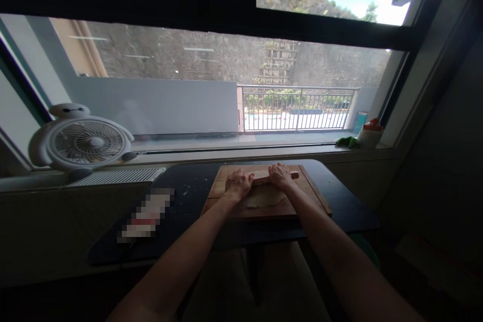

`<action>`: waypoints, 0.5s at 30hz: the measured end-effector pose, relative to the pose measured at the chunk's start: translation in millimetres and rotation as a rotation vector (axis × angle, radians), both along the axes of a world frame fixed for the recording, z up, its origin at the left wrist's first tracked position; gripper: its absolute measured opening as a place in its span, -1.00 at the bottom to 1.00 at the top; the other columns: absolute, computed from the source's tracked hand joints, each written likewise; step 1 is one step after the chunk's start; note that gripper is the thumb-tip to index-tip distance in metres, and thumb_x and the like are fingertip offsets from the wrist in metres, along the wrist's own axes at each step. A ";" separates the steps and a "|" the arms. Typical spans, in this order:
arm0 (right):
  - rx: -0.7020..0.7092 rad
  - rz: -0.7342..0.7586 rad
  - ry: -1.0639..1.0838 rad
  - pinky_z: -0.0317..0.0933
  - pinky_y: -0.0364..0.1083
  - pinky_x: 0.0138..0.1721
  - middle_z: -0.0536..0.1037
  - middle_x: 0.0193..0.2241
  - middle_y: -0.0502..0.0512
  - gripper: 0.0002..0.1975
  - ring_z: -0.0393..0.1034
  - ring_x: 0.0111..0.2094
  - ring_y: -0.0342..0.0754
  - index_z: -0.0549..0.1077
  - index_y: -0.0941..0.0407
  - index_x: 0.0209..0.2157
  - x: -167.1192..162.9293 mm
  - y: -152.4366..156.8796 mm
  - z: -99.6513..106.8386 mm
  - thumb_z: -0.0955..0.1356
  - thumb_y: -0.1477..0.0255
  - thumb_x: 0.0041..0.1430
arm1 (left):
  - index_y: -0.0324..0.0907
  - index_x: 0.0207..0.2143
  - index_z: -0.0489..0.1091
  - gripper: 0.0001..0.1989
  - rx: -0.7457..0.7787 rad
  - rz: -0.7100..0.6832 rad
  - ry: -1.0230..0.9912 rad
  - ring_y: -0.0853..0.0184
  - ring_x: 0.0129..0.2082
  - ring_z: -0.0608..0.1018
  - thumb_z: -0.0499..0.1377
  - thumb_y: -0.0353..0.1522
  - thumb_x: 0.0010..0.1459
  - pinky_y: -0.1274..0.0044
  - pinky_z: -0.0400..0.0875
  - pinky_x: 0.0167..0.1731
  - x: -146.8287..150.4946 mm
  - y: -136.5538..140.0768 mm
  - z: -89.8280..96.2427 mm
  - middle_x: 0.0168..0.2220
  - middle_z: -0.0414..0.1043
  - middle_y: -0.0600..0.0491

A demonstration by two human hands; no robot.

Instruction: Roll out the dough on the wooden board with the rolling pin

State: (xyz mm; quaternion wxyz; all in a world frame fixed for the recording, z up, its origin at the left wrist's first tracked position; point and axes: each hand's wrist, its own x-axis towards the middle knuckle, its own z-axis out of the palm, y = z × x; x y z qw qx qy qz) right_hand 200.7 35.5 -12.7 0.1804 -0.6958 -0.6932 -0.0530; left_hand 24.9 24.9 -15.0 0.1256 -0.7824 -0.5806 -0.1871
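A wooden rolling pin [261, 177] lies across a flattened sheet of pale dough [266, 197]. My left hand [239, 182] is closed over its left part, and my right hand [279, 175] grips it towards the right, where the handle end sticks out past my fingers. Under the dough is a wooden board [226, 210], set near the middle of the dark table. The near edge of the dough is uneven. Part of the dough behind the pin is hidden by the pin and my hands.
The dark table [188, 221] has pale specks on its left side. A blurred-out item [145, 216] lies there. On the ledge, a white fan [94, 142] stands at left; a white bottle with an orange top [370, 134] and a green cloth [346, 142] are at right.
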 end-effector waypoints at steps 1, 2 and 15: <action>0.012 -0.003 0.004 0.04 -0.07 -0.11 0.47 -0.18 0.22 -0.61 0.30 -0.12 -0.01 0.43 0.16 -0.19 0.7 -3.2 -2.2 0.05 0.35 0.31 | -0.31 -0.20 0.39 -0.50 0.009 -0.012 0.000 0.18 -0.18 0.45 -0.19 -0.14 0.27 0.40 0.25 -0.14 -0.3 -3.4 -1.0 -0.24 0.41 -0.14; 0.024 -0.002 0.006 0.03 -0.07 -0.09 0.47 -0.18 0.21 -0.61 0.29 -0.12 -0.02 0.43 0.17 -0.19 1.3 -7.7 -4.7 0.05 0.36 0.31 | -0.29 -0.21 0.40 -0.50 0.017 -0.033 0.002 0.19 -0.17 0.43 -0.19 -0.14 0.27 0.40 0.23 -0.12 -1.0 -8.2 -1.7 -0.23 0.41 -0.13; 0.180 0.018 0.026 -0.02 -0.13 -0.09 0.44 -0.22 0.10 -0.70 0.27 -0.15 -0.08 0.36 0.13 -0.27 9.0 -86.0 -24.2 0.06 0.40 0.32 | 0.07 0.04 0.29 -0.63 0.105 -0.263 0.038 0.24 -0.20 0.35 -0.14 -0.17 0.27 0.41 0.23 -0.22 -17.2 -87.2 -7.6 -0.22 0.29 -0.01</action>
